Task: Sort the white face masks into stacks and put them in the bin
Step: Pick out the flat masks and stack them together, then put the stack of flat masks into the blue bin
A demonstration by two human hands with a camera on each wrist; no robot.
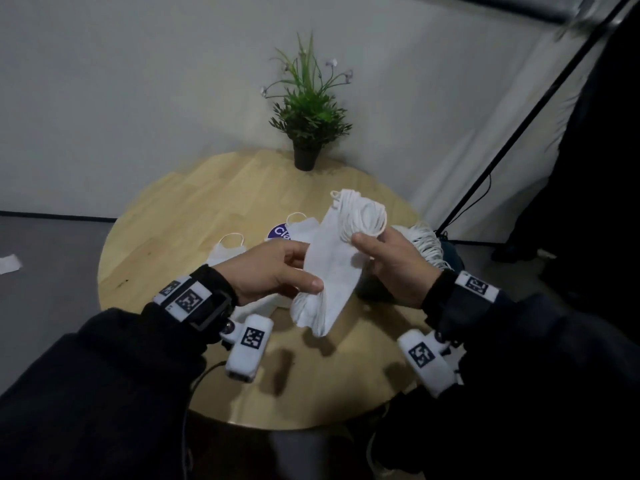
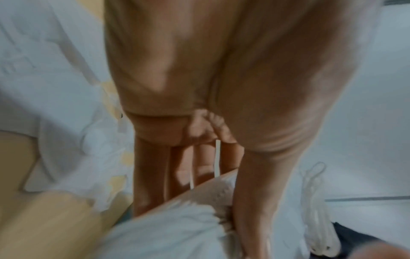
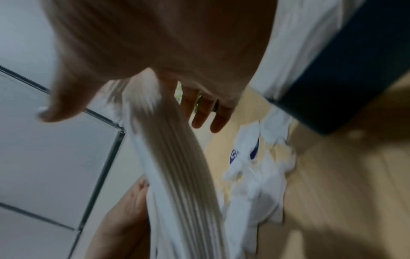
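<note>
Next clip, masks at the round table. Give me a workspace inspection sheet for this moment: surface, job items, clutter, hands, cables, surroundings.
Surface: round wooden table, light top.
Job's things: stack of white masks held above the table; loose masks lie on the table behind the hands; more masks sit in the dark bin at the right edge.
Clutter: purple round sticker, partly covered by masks; potted plant at the far edge.
Hands: left hand grips the stack's near end; right hand grips its far end, by the ear loops.
Cables: thin black cable by the black stand pole.
Surroundings: white backdrop wall; white scrap on the grey floor.
</note>
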